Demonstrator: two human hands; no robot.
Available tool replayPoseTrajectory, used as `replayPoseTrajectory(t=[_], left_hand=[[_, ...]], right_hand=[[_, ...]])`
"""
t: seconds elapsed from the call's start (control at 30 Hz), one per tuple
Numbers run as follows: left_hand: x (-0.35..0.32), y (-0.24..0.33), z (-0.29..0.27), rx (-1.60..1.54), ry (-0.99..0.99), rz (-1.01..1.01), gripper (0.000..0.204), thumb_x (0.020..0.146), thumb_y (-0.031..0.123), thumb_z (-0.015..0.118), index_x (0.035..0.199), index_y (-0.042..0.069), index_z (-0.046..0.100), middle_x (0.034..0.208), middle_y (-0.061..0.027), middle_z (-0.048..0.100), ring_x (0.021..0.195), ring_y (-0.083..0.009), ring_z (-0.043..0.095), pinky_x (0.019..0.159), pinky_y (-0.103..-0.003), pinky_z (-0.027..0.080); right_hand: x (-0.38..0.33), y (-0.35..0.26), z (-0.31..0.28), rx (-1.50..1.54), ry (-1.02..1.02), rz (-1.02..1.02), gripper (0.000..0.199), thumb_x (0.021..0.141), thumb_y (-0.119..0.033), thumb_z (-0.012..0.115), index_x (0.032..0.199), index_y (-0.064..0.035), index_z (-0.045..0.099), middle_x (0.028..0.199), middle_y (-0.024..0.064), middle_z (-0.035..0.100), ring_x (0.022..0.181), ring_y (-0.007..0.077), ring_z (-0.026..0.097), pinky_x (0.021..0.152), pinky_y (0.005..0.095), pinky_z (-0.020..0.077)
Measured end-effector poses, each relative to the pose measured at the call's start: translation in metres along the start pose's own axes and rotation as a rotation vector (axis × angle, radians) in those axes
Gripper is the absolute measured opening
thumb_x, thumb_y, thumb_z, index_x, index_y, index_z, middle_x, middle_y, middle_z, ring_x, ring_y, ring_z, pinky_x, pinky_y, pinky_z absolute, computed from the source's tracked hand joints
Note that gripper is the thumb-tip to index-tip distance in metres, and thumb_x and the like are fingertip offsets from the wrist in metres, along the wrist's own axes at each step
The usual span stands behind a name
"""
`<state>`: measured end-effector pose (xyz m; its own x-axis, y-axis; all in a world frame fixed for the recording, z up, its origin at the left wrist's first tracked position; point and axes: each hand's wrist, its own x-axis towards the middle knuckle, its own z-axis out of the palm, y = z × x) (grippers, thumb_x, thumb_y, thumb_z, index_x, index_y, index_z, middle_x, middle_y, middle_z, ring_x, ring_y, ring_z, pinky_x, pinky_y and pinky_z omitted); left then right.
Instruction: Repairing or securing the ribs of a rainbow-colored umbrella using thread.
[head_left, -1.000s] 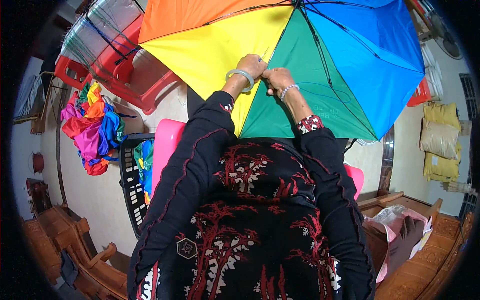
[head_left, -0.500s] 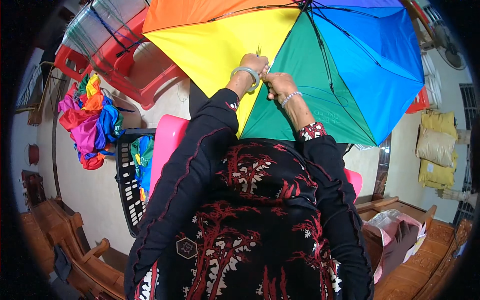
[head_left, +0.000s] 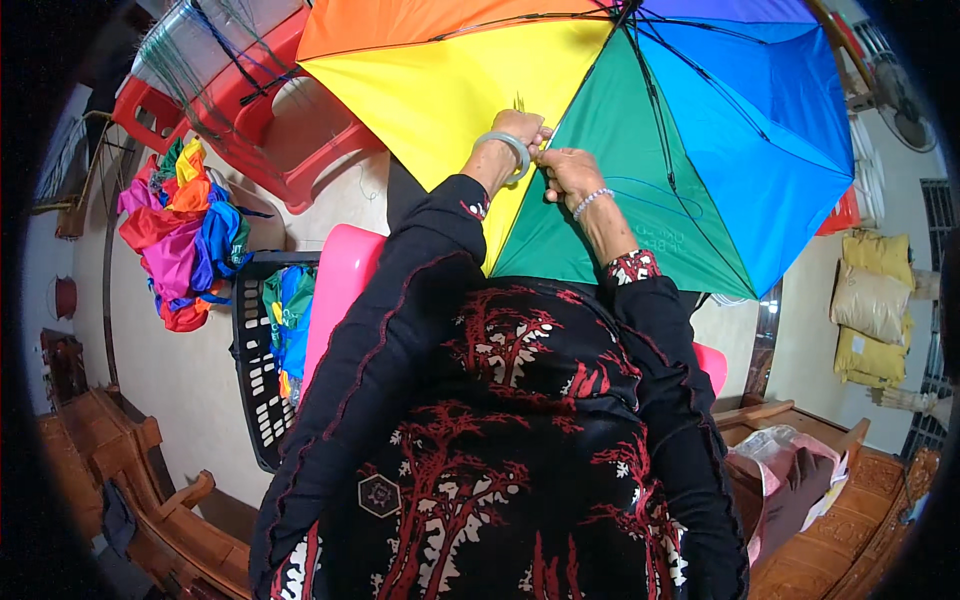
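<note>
An open umbrella (head_left: 600,210) with orange, yellow, green, blue and purple panels spreads before me, its black ribs on the side toward me. My left hand (head_left: 520,130), a pale bangle on its wrist, is closed at the seam between the yellow and green panels. Thin pointed tips of what look like small thread snips (head_left: 519,104) stick up from its fist. Right beside it, my right hand (head_left: 571,174) pinches at the same seam; what lies between its fingertips is too small to make out. A dark blue thread (head_left: 660,188) loops across the green panel.
On the left, a red plastic stool (head_left: 300,140) stands near a pile of folded rainbow fabric (head_left: 185,240). A black basket (head_left: 255,400) holds more fabric beside my pink chair (head_left: 345,265). Yellow sacks (head_left: 872,310) lie far right; wooden furniture (head_left: 150,480) stands lower left.
The umbrella and both hands have shifted slightly right in the picture. My hands stay close together at the seam, with the right fingertips a little lower along it.
</note>
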<state>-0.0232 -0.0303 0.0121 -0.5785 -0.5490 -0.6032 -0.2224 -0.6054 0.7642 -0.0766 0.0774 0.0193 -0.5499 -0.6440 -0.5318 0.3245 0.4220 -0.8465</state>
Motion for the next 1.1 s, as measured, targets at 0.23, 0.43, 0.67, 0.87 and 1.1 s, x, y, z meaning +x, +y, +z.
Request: replayPoseTrajectory(t=[0.23, 0.43, 0.67, 0.87, 1.1], left_hand=[[0.001, -0.004, -0.001, 0.015, -0.071, 0.104, 0.017, 0.075, 0.006, 0.054, 0.060, -0.003, 0.054, 0.050, -0.0052, 0.048, 0.036, -0.0114, 0.040, 0.033, -0.025, 0.030], [0.000, -0.002, -0.007, 0.249, -0.155, 0.242, 0.019, 0.070, 0.010, 0.061, 0.056, -0.001, 0.052, 0.047, -0.0049, 0.048, 0.036, -0.0121, 0.042, 0.034, -0.027, 0.031], [0.020, -0.007, -0.011, 0.383, 0.116, 0.283, 0.019, 0.072, 0.013, 0.056, 0.060, -0.002, 0.055, 0.048, -0.0084, 0.051, 0.040, -0.0173, 0.050, 0.041, -0.032, 0.041], [0.039, -0.020, -0.012, 0.436, 0.246, 0.383, 0.020, 0.074, 0.015, 0.052, 0.067, -0.003, 0.059, 0.053, -0.0123, 0.056, 0.047, -0.0223, 0.056, 0.049, -0.033, 0.046], [0.039, -0.016, -0.004, 0.543, 0.227, 0.356, 0.022, 0.074, 0.017, 0.054, 0.072, -0.003, 0.060, 0.064, -0.0183, 0.060, 0.061, -0.0273, 0.061, 0.059, -0.035, 0.047]], right_hand=[[0.004, 0.002, -0.001, -0.032, 0.009, 0.015, 0.033, 0.067, -0.018, 0.074, 0.056, -0.0086, 0.044, 0.048, -0.0015, 0.040, 0.035, 0.0099, 0.035, 0.029, 0.0254, 0.0342], [0.004, 0.002, -0.002, -0.019, 0.000, 0.002, 0.028, 0.069, -0.014, 0.069, 0.057, -0.0078, 0.045, 0.048, -0.0015, 0.039, 0.035, 0.0099, 0.035, 0.029, 0.0257, 0.0357], [0.001, 0.001, -0.002, 0.001, 0.012, 0.003, 0.018, 0.070, -0.007, 0.061, 0.059, -0.0063, 0.047, 0.049, -0.0013, 0.040, 0.034, 0.0100, 0.036, 0.030, 0.0257, 0.0392], [-0.001, -0.009, -0.016, -0.215, 0.069, -0.158, 0.012, 0.070, -0.009, 0.060, 0.065, -0.0031, 0.051, 0.054, 0.0049, 0.049, 0.040, 0.0146, 0.048, 0.035, 0.0292, 0.0441], [0.021, 0.003, -0.038, -0.842, 0.259, -0.680, 0.012, 0.073, -0.014, 0.060, 0.077, -0.0034, 0.056, 0.069, 0.0129, 0.060, 0.053, 0.0249, 0.058, 0.045, 0.0354, 0.0468]])
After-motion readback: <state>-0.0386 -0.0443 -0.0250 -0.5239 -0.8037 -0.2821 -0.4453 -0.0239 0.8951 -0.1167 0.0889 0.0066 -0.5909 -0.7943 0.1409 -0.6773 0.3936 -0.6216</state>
